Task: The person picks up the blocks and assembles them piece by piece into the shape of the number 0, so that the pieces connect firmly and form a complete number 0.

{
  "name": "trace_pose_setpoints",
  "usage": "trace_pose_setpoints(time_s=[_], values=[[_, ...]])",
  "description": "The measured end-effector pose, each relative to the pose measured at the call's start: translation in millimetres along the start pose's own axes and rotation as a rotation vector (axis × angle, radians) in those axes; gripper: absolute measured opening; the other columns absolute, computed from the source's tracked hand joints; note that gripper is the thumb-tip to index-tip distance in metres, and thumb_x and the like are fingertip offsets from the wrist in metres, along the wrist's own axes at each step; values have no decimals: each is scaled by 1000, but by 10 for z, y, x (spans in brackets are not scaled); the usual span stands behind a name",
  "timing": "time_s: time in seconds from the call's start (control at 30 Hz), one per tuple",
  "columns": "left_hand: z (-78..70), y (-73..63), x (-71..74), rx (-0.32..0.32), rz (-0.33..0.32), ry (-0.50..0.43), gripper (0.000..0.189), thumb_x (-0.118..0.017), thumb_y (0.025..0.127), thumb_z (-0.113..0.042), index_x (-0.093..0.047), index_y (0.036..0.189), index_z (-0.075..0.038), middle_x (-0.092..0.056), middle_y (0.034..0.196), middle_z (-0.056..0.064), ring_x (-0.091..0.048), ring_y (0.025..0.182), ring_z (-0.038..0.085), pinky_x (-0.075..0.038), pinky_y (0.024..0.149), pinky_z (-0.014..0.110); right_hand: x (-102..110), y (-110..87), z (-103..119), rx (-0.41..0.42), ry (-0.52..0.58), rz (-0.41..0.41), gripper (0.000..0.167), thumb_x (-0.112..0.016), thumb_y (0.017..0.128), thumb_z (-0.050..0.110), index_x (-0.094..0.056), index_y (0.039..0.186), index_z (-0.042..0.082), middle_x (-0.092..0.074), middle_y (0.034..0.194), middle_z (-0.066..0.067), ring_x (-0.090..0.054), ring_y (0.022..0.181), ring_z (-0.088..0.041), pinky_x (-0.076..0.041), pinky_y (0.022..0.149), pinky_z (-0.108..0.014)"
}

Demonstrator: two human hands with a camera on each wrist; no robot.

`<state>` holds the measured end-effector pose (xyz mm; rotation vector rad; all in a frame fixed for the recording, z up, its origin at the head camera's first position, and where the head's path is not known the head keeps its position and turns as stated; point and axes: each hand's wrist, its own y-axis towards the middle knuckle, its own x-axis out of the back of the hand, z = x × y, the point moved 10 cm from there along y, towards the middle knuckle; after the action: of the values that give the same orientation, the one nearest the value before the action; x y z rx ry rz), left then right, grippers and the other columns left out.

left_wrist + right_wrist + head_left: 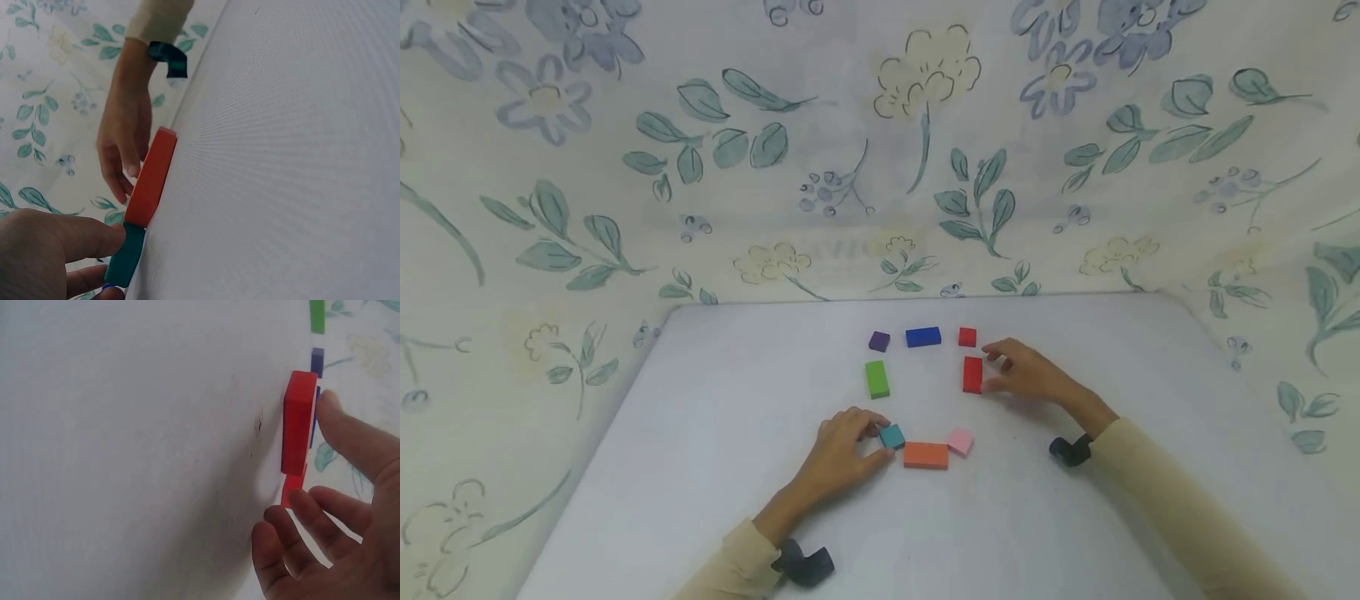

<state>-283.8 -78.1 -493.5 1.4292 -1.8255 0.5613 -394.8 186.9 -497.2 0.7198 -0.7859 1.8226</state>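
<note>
My left hand point(842, 450) pinches a small teal block point(892, 437) between thumb and fingers at the lower left of a loose ring of coloured blocks. Touching that block's side is an orange block point(926, 456), and a pink block point(960, 442) stands at its far end. Over on the right, my right hand point(1033, 375) has its fingers spread and relaxed beside an upright-lying red rectangular block point(972, 375). The thumb is right at that block's edge, with the fingers near a small red block point(967, 337). In the right wrist view the fingers point(300, 537) hold nothing.
A blue block point(923, 337) and a purple block point(879, 341) lie at the back of the ring, a green block point(877, 379) at its left. All rest on a white table point(737, 375). Floral cloth point(850, 167) hangs behind and at both sides.
</note>
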Motion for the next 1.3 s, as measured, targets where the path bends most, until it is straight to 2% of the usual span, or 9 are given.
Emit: trace_pose_setpoints(time_s=[0.2, 0.4, 0.6, 0.97, 1.2, 1.3], values=[[26, -35, -39, 14, 14, -12, 32, -76, 85, -27, -66, 114, -20, -59, 96, -10, -51, 93, 9, -37, 83, 34, -124, 11, -33, -4, 2, 21, 71, -83, 81, 33, -52, 141, 11, -57, 134, -12, -55, 120, -28, -54, 97, -43], [20, -34, -48, -2, 3, -3, 32, -76, 85, -27, -65, 115, -20, -59, 96, -9, -51, 92, 9, -37, 82, 34, -127, -7, -53, 18, 0, -9, 68, -82, 81, 29, -52, 140, 10, -57, 133, -12, -55, 120, -29, -53, 97, -46], [23, -69, -68, 4, 15, 4, 32, -77, 85, -28, -66, 114, -20, -58, 94, -10, -51, 91, 8, -36, 82, 34, -186, -49, -36, 26, -8, 23, 69, -82, 81, 31, -52, 141, 10, -56, 134, -13, -54, 121, -30, -53, 97, -46], [-63, 30, 27, -21, -3, -4, 32, -76, 85, -26, -66, 115, -19, -59, 97, -8, -51, 93, 9, -37, 83, 34, -41, -29, 68, 85, -68, -13, 63, -79, 84, 30, -54, 139, 14, -57, 130, -10, -54, 120, -28, -54, 95, -45], [-32, 8, 12, -6, 6, 0, 32, -77, 85, -26, -66, 114, -19, -58, 95, -8, -51, 92, 9, -37, 82, 34, -54, -60, 23, 47, -33, 1, 64, -79, 84, 31, -54, 139, 11, -58, 132, -12, -56, 119, -29, -54, 95, -44], [-18, -1, 13, -2, 8, -1, 32, -77, 85, -26, -66, 114, -19, -58, 95, -9, -50, 91, 9, -37, 83, 34, -58, -82, 30, 55, -26, -2, 62, -79, 84, 30, -55, 138, 11, -58, 133, -12, -57, 119, -29, -54, 95, -44]])
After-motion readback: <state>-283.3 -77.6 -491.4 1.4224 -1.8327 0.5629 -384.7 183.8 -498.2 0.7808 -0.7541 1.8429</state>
